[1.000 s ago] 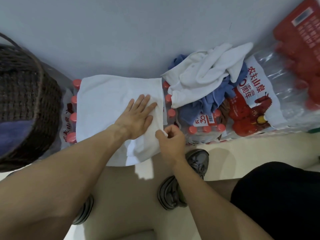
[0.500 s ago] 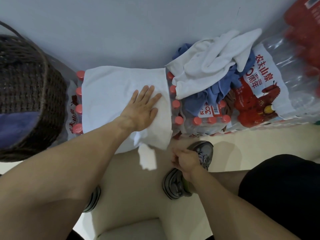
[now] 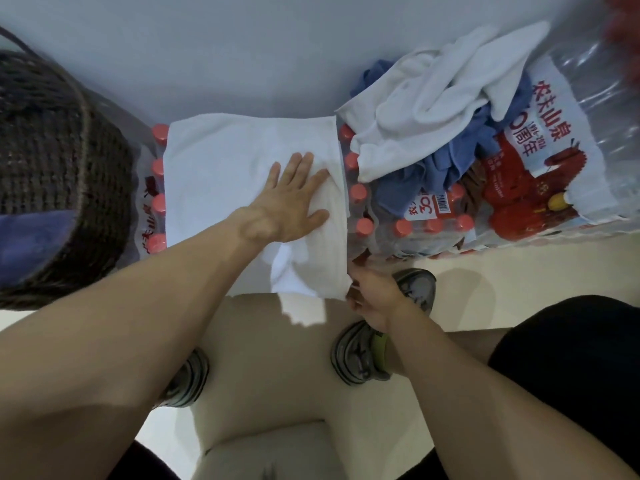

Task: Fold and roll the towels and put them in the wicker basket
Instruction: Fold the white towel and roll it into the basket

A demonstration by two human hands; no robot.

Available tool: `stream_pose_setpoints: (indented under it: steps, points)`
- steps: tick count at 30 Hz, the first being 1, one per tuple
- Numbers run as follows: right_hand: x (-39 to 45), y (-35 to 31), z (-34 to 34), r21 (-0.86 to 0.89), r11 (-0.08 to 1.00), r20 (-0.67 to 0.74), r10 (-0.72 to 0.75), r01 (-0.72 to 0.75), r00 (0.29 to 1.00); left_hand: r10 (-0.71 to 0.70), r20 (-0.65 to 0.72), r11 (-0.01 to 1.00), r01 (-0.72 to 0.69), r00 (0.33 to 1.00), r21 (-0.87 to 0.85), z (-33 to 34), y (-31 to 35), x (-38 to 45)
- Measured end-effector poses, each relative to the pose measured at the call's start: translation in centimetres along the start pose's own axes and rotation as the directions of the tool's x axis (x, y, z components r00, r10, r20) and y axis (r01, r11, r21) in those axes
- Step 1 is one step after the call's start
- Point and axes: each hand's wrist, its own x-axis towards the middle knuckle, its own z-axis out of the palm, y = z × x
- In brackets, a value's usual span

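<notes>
A white towel [image 3: 225,168] lies spread flat over a pack of red-capped bottles [image 3: 157,188]. My left hand [image 3: 287,199] presses flat on its right half, fingers straight. My right hand [image 3: 372,296] pinches the towel's near right corner where the cloth hangs over the pack's front edge. A dark wicker basket [image 3: 52,161] stands at the left with a folded blue towel [image 3: 24,237] inside. A heap of white towels [image 3: 433,98] and blue towels [image 3: 408,181] lies to the right on another bottle pack.
The grey wall [image 3: 242,46] runs close behind the packs. A large shrink-wrapped bottle pack [image 3: 571,161] with red print fills the right. My two shoes [image 3: 367,355] stand on the pale floor [image 3: 519,292] below, and a pale cushioned seat edge [image 3: 270,452] is near.
My right hand dropped from the towel's right edge down below the pack, then came back up to pinch the hanging corner. My left hand stayed flat on the towel.
</notes>
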Motion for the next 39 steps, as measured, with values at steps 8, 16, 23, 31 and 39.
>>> stream_pose_setpoints:
  steps: [8,16,23,31,39]
  points:
    - [0.1,4.9,-3.3,-0.637,0.717,-0.271,0.133,-0.281,0.953,0.005,-0.062,1.000,-0.005,0.998,0.007,0.6,-0.1,-0.3]
    - [-3.8,-0.1,-1.9,-0.519,0.849,0.112,0.179,-0.096,0.977,-0.045,-0.038,0.998,0.047,0.998,0.040,-1.7,2.0,-0.9]
    - [-7.9,-6.6,1.6,-0.966,0.204,0.176,0.083,0.156,0.981,0.001,0.245,0.999,0.010,0.970,-0.045,-9.4,4.5,-4.9]
    - [-14.8,-15.3,5.1,-0.930,-0.005,0.365,-0.100,0.366,0.926,-0.058,0.484,0.994,0.098,0.873,-0.057,-18.8,3.7,-10.9]
    - [-16.8,-17.5,6.9,-0.566,0.685,0.404,-0.255,0.459,0.879,-0.116,0.157,0.842,0.181,0.981,-0.508,-17.7,3.0,-11.6]
